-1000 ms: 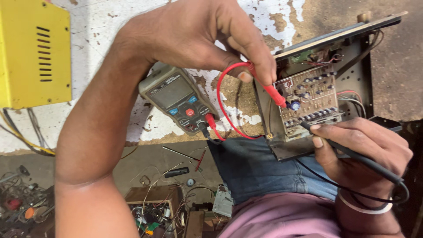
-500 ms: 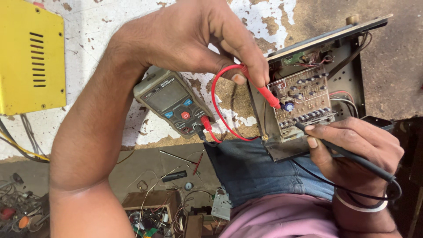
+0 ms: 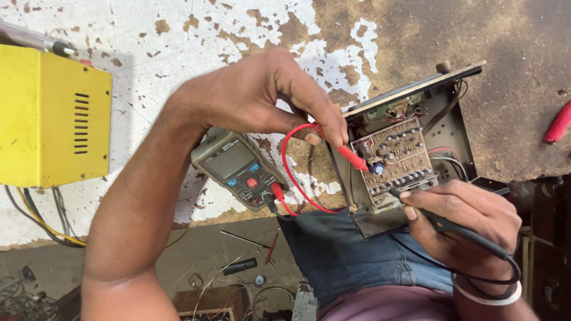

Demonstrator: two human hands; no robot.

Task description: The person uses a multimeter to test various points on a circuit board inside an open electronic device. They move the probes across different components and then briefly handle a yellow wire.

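While chassis leans on knee so circuit board faces up, left hand pinches red probe on board; right hand grips black probe at lower edge. Multimeter lies betw. arms, screen visible.

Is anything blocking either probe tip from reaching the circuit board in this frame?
Nothing visible does. The left hand brings the red probe to the circuit board, and the right hand brings the black probe to its lower edge.
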